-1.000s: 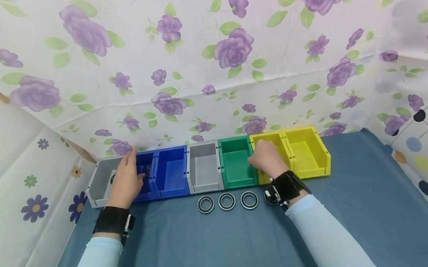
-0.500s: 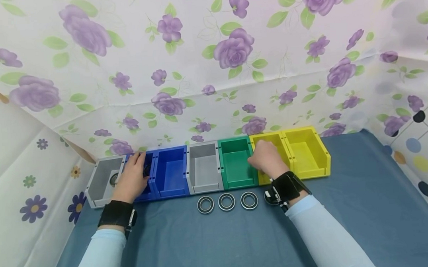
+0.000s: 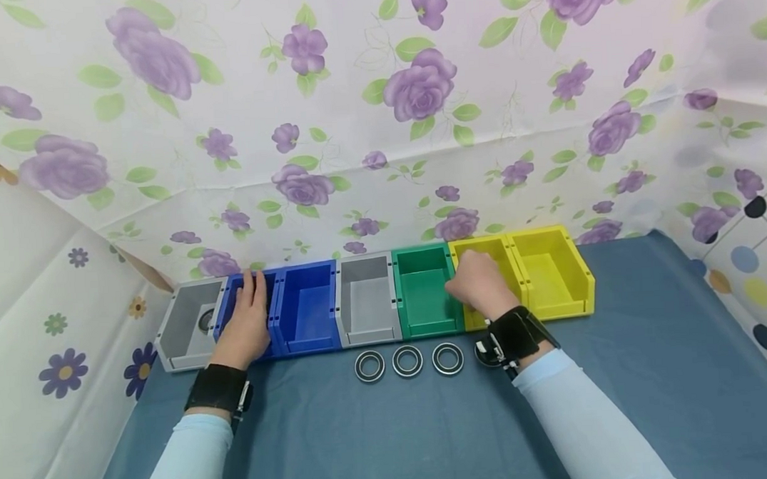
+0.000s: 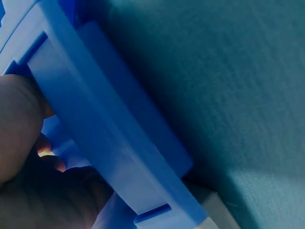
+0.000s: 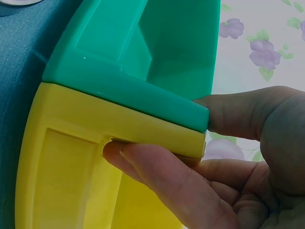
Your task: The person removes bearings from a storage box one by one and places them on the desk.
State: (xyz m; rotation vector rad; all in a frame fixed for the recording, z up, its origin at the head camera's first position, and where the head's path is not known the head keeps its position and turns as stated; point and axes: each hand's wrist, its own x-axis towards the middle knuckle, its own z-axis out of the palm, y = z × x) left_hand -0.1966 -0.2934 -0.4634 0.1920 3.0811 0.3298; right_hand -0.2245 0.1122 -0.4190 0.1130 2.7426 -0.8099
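My left hand (image 3: 244, 330) reaches down into the leftmost blue bin (image 3: 217, 315), fingers extended toward its back. In the left wrist view, the thumb (image 4: 19, 126) lies at the blue bin's front wall (image 4: 105, 119), the other fingers inside it. A bearing seen there earlier is hidden behind this hand, and I cannot tell whether the fingers hold it. My right hand (image 3: 479, 282) pinches the adjoining side walls of the green bin (image 5: 128, 90) and the yellow bin (image 5: 90, 112), with thumb and fingers on either side. Another bearing (image 3: 202, 322) lies in the grey bin (image 3: 172, 349) at the far left.
A second blue bin (image 3: 309, 307), another grey bin (image 3: 368, 304) and an outer yellow bin (image 3: 550, 279) complete the row along the flowered backdrop (image 3: 353, 126). Several bearings (image 3: 360, 367) line up in front on the blue cloth (image 3: 379, 440), one partly under the right wrist.
My left hand has moved right, from the edge between the grey and blue bins into the blue bin, covering the bearing there. The right hand keeps its grip in place.
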